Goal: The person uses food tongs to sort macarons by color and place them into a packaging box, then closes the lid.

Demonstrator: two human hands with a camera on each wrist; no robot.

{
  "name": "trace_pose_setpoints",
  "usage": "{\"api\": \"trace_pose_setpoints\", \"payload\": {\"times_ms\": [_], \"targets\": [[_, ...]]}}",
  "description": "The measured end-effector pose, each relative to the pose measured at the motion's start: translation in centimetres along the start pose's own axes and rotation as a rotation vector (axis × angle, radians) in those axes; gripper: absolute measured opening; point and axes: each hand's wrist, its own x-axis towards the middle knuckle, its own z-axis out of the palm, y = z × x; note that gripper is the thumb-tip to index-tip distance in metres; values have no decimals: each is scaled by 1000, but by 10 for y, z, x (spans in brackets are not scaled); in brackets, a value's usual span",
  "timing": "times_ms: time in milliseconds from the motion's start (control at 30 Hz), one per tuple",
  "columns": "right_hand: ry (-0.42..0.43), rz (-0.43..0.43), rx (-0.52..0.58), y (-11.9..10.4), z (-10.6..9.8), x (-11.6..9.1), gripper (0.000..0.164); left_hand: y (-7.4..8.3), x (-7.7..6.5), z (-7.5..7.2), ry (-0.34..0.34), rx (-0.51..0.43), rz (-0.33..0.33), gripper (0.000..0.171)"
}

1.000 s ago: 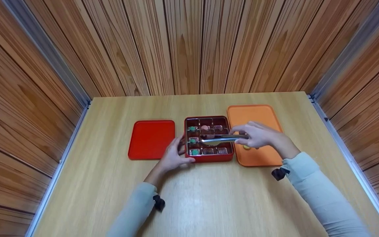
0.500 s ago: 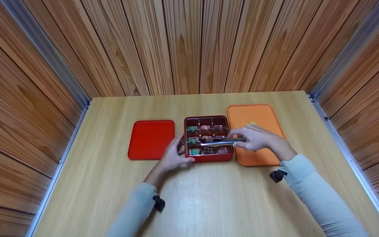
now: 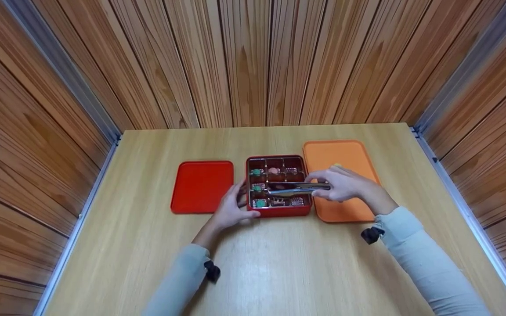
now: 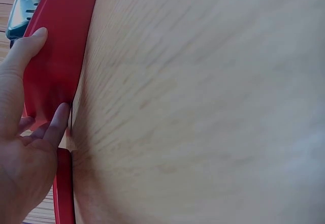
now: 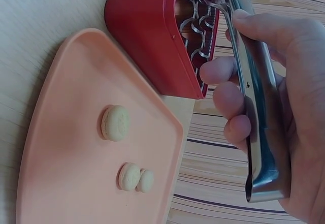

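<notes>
A dark red box (image 3: 279, 211) with a divided clear insert stands mid-table. Green macarons (image 3: 260, 203) sit in its left column, and a pink macaron (image 3: 273, 170) lies in the middle column. My left hand (image 3: 232, 210) holds the box's front left corner, thumb on the front wall and fingers along the left side. My right hand (image 3: 340, 184) grips metal tongs (image 5: 259, 107), thumb on one arm and fingers on the other. The tongs reach leftward over the box's middle row; I cannot tell whether their tips pinch anything.
An orange tray (image 3: 343, 153) lies against the box's right side, bearing cream macarons (image 5: 116, 123), partly hidden under my right hand in the head view. The red lid (image 3: 202, 186) lies flat to the left. Wood-panelled walls (image 3: 253, 61) enclose the table.
My right hand has shifted slightly left and toward me with the tongs, then stayed nearly still. A yellow macaron beside it on the tray is now covered. My left hand has not moved.
</notes>
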Motion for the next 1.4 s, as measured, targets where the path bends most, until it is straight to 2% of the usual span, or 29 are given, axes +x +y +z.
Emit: {"api": "trace_pose_setpoints", "payload": {"times_ms": [200,367,633,733,867,1000,1133,1400], "targets": [[27,-69,48,5,-7,-3,35,0,1,0,-3,-8,15,119],[78,-76,44,13,-11,-6,36,1,1,0,-4,0,6,119],[164,-28,17,31,-17,-14,37,0,0,0,-1,5,8,121],[181,-12,41,39,-19,-17,39,0,0,0,1,7,12,121],[180,17,84,48,-21,-21,41,-1,1,1,4,7,16,120],[182,55,80,57,-23,-25,42,-2,2,1,6,14,26,119],[197,88,66,67,-24,-31,46,-1,1,1,2,9,16,117],[188,170,119,90,-26,-42,48,2,0,1,8,7,-4,117]]}}
